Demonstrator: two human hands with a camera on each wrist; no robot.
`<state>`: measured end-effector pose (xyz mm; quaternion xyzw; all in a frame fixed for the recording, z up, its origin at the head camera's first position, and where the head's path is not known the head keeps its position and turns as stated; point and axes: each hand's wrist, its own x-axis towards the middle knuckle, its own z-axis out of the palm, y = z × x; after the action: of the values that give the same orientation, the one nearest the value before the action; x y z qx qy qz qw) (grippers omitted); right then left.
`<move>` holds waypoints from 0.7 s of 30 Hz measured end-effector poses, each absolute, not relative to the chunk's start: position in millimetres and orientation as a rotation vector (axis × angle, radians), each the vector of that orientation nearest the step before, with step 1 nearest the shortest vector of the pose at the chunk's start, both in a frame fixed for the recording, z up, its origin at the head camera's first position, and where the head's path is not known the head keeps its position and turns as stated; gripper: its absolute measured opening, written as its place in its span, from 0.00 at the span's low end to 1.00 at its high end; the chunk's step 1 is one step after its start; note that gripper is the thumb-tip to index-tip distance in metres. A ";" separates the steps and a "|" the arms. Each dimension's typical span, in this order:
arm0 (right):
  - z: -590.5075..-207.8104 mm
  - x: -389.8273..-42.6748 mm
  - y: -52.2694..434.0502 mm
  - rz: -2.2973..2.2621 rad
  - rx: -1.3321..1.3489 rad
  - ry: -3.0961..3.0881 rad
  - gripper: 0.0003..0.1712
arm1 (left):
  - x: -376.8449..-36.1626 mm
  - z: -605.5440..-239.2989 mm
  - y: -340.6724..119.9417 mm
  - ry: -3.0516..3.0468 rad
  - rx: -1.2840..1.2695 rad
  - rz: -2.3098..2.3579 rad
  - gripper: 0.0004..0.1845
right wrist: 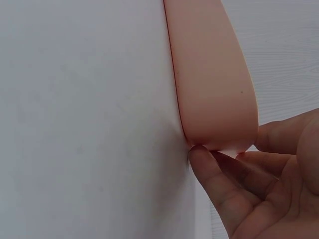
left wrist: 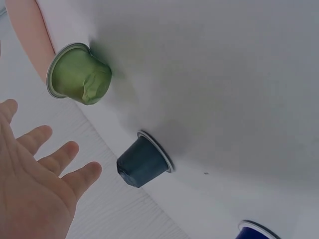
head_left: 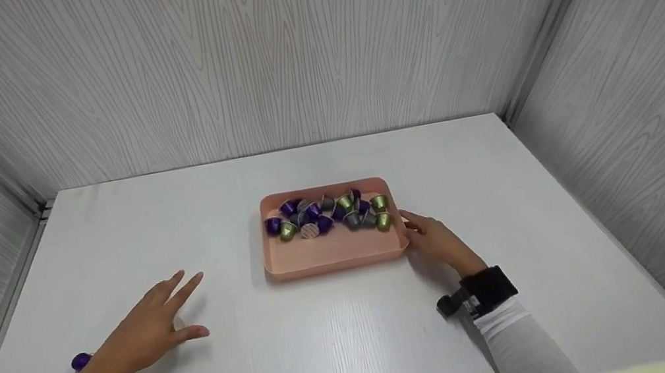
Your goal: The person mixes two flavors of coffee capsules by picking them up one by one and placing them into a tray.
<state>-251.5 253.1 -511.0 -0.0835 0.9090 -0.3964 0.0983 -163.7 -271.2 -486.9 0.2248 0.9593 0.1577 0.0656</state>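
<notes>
A pink tray (head_left: pixel 333 254) sits mid-table with several purple, green and grey capsules (head_left: pixel 325 215) heaped along its far side. My right hand (head_left: pixel 411 227) is at the tray's near right corner. In the right wrist view its fingers (right wrist: pixel 199 155) and thumb pinch the end of the tray wall (right wrist: pixel 214 89). My left hand (head_left: pixel 175 308) hovers over the table left of the tray, fingers spread and holding nothing. Just beyond its fingers (left wrist: pixel 60 158) stand a green capsule (left wrist: pixel 79 74) and a dark grey-blue capsule (left wrist: pixel 143 162). The head view hides both.
A loose purple capsule (head_left: pixel 81 361) lies beside my left wrist, and a blue one (left wrist: pixel 255 231) shows at the bottom edge of the left wrist view. Grey wood-grain walls enclose the white table (head_left: pixel 332 353) on three sides.
</notes>
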 end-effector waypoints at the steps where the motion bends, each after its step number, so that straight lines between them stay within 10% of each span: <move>1: -511.4 -251.8 253.1 -1.169 -0.249 2.695 0.30 | -162.3 -487.0 -272.8 2.891 0.675 0.482 0.48; 21: -512.1 -252.4 253.4 -1.159 -0.259 2.697 0.30 | -151.0 -491.9 -282.1 2.916 0.746 0.449 0.27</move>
<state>-252.4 253.4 -512.1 -0.0875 0.9108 -0.3916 0.0971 -151.0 -282.1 -491.9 0.2448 0.9571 0.1473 0.0491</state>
